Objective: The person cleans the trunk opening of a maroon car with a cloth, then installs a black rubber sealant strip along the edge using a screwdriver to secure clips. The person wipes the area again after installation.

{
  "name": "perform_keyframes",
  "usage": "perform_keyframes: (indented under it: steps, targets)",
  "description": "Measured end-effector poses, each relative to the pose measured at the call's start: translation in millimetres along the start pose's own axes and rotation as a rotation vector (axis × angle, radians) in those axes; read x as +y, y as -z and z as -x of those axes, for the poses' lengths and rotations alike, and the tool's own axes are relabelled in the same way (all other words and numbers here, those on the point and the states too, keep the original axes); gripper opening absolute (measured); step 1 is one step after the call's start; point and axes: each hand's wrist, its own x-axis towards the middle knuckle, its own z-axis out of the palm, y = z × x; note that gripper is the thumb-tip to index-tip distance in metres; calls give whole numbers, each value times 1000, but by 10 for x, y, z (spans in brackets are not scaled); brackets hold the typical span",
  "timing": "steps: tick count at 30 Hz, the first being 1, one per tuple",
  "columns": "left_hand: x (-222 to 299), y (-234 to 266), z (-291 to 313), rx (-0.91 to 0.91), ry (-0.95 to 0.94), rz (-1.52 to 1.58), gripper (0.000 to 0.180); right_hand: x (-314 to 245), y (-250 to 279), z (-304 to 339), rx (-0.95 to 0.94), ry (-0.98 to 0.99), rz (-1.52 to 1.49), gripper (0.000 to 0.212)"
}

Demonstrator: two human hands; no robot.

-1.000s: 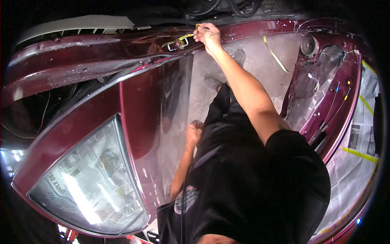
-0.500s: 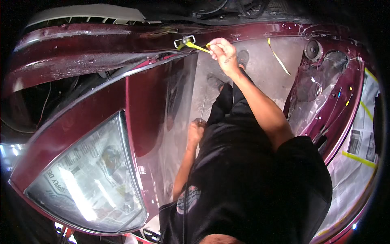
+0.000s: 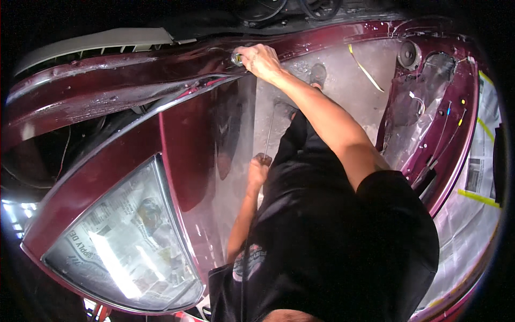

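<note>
My right hand (image 3: 260, 60) reaches up to the maroon door frame (image 3: 188, 60), its fingers closed around yellow tape (image 3: 236, 58) at the metal door striker. The hand mostly covers the striker and the tape. Lower down, beside my body, my left hand (image 3: 259, 170) is closed around the end of a long thin metal rod (image 3: 269, 133), which points away toward my feet. Its handle, if it has one, is hidden in the fist.
An open maroon door (image 3: 465, 123) with a speaker (image 3: 407, 53) and loose plastic film stands right. A yellow-white tape strip (image 3: 366, 70) dangles near the sill. Left lies the rear side window (image 3: 126, 236), backed with newspaper. Grey floor (image 3: 343, 80) surrounds my shoes.
My right hand has moved left, from pulling the yellow tape out taut to resting against the striker. The left hand still grips the rod in about the same place.
</note>
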Motion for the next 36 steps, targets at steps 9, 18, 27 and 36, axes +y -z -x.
perform_keyframes:
  steps: [9, 18, 27, 36]
  targets:
    - [-43, -46, 72, 30, 82, 17, 17, 163, -32, -112, -150, 192, 10, 11]
    - [-145, -67, 191, 24, -37, 3, 11, 214, -55, 16, -27, 85, -180, 19]
    - [-103, -71, 130, 47, -36, 6, 13, 928, 635, 298, 107, -311, -410, 23]
    - [107, -43, -108, -23, -108, -47, 17, 2692, 960, 3839, -107, -648, 532, 21]
